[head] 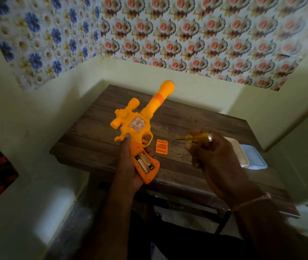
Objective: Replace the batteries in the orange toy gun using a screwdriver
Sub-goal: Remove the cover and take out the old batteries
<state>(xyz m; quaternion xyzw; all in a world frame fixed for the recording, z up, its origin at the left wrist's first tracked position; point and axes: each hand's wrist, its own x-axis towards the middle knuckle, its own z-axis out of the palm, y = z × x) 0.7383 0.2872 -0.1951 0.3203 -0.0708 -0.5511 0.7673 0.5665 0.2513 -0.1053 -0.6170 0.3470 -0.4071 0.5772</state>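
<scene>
Wooden table point(196, 117) is set against floral-papered wall. Toy gun point(136, 124) is gripped at handle by left hand point(128, 166), batteries point(143, 162) exposed. Screwdriver point(199, 137) is gripped by right hand point(211, 152). Cover point(161, 146) lies on table, right of gun. Judged light, stiff, hollow plastic; hold at grip, not barrel.

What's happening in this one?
A person is mid battery swap on a toy gun. The left hand holds its grip, compartment open with batteries inside. The right hand holds a screwdriver. The cover lies on the table.
</scene>
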